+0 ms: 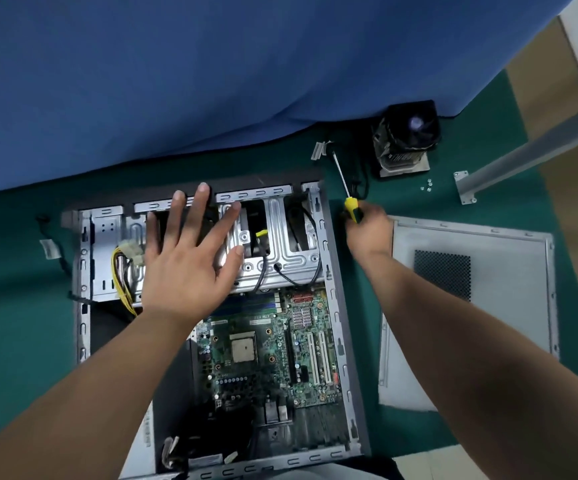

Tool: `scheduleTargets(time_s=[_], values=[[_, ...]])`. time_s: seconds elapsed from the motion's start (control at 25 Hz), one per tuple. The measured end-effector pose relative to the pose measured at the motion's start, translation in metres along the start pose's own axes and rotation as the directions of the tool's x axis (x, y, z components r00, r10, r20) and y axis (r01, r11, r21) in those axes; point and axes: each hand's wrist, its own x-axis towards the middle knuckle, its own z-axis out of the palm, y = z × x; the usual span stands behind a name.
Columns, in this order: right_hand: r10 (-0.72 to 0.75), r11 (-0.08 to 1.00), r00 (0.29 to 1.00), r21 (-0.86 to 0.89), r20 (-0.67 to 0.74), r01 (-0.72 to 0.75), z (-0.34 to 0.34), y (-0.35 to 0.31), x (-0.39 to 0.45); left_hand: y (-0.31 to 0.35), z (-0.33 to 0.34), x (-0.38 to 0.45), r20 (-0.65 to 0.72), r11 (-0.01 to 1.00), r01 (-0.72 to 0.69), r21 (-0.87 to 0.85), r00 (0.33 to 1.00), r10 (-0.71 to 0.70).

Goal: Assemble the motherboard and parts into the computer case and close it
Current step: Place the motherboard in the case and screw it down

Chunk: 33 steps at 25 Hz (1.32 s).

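The open computer case [332, 271] lies flat on the green floor, with the green motherboard [266, 355] seated inside it. My left hand [190, 261] has its fingers spread over the metal drive cage [280, 251] at the far end of the case. Just right of the case, my right hand [367, 230] grips the yellow-and-black handle of a screwdriver [344, 183] whose shaft points away from me. The grey side panel [509, 289] lies flat to the right. A CPU cooler with a fan [407, 136] stands further back.
A blue cloth [211, 81] covers the far side. A few small screws [426, 185] lie near a grey metal bar [529, 150] with a foot bracket. Yellow power cables [123, 282] hang in the case's left part. A small metal clip [319, 150] lies by the screwdriver tip.
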Motion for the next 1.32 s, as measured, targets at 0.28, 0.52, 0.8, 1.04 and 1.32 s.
scheduleTargets(time_s=[0.28,0.52,0.8,1.04,1.32], values=[[0.124,0.971,0.990,0.197,0.060,-0.133,-0.014,-0.009,-0.010,0.002,-0.002,0.000,-0.018,0.999,0.000,-0.040,1.000,-0.001],[0.061,0.846,0.997,0.528,0.043,-0.075,-0.066,-0.044,-0.094,0.005,-0.012,-0.001,0.034,0.995,0.008,-0.096,0.999,-0.005],[-0.082,0.771,0.984,0.636,0.159,-0.039,-0.081,-0.088,-0.206,0.022,-0.045,-0.034,-0.004,0.852,-0.114,-0.512,0.991,0.130],[-0.148,0.692,0.927,0.706,0.345,-0.152,-0.054,-0.107,-0.257,0.047,-0.068,-0.124,0.045,0.379,0.088,-0.921,0.991,-0.123],[-0.137,0.657,0.818,0.669,0.559,-0.348,-0.046,-0.113,-0.281,-0.001,-0.079,-0.154,0.204,0.138,0.207,-0.969,0.978,-0.030]])
